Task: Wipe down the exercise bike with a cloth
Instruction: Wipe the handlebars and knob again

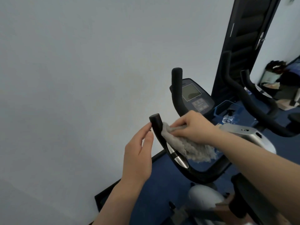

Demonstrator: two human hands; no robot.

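Grey cloth [186,143], bunched in the right hand [193,127] against the near handlebar [158,127], should wrap and twist upward to its tip while the relaxed, empty left hand [138,158] steadies it.

no readable text, exercise bike console [195,98] display and button labels too blurred to make out

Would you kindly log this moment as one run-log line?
step: wiping handlebar | right hand: presses grey cloth against bar | left hand: fingertips touch bar end | console: not yet wiped
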